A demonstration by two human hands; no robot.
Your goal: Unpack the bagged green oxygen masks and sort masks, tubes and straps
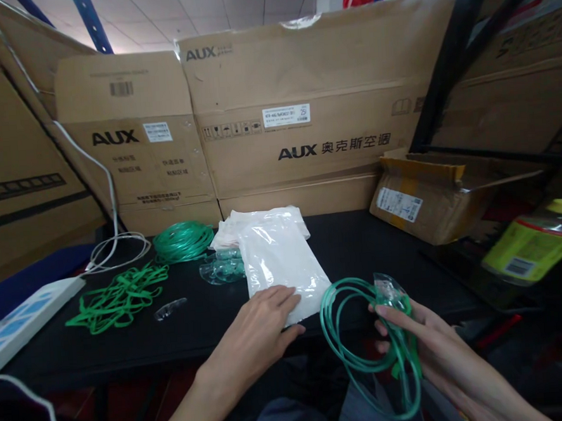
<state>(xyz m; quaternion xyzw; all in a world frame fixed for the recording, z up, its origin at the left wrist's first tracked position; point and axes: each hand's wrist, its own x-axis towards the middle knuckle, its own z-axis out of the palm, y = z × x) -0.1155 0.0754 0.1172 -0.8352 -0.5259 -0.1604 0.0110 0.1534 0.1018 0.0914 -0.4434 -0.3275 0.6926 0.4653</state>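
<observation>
My left hand [268, 313] lies on the lower end of a white plastic bag [284, 261], fingers stretched over it and thumb apart. At the table's front edge my right hand [412, 336] is closed around a coil of green tubing [338, 327] with a clear plastic piece, like an oxygen mask [389, 288], at its top. The tubing loops hang down in front of my lap. Behind the bag lies a stack of more white bags [229, 229]. Beside them sit clear greenish plastic pieces [222, 269], partly covered by the bag.
On the left are a green tubing coil [182, 240], tangled green straps [122, 298], a small clear piece [169, 309] and a white power strip [30, 318]. An open carton [418, 196] and a yellow-capped bottle [535, 246] stand right. Large cardboard boxes [313, 107] wall the back.
</observation>
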